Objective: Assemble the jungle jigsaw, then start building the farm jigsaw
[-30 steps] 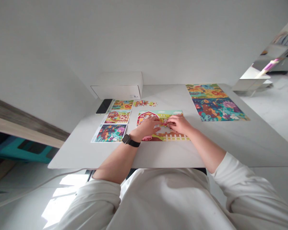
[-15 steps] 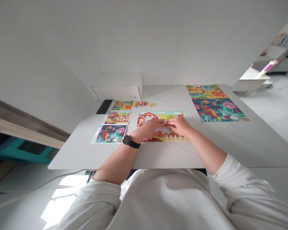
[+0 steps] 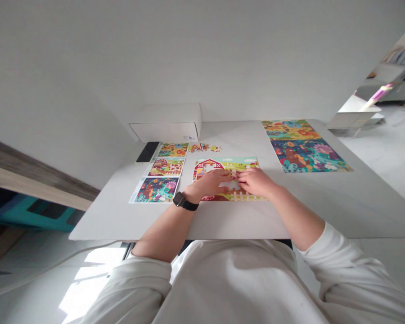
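A partly built farm puzzle [image 3: 222,163] with a red barn and a white fence lies on the white table [image 3: 222,220] in front of me. Both my hands rest on it. My left hand [image 3: 212,182], with a black watch on its wrist, lies flat with fingers stretched toward a white gap [image 3: 233,184] in the picture. My right hand [image 3: 256,182] has its fingers bent, their tips pinching a small puzzle piece [image 3: 236,173] at the upper edge of that gap. The two hands' fingertips nearly touch.
Three picture cards [image 3: 155,189] lie in a column to the left, a black phone [image 3: 147,151] beyond them. A few loose pieces [image 3: 204,146] sit behind the puzzle. A white box [image 3: 167,123] stands against the wall. Finished puzzles [image 3: 303,145] lie at the right.
Both hands have shifted slightly on the puzzle around the gap, and more of the barn shows above my left hand. The camera view has dropped a little.
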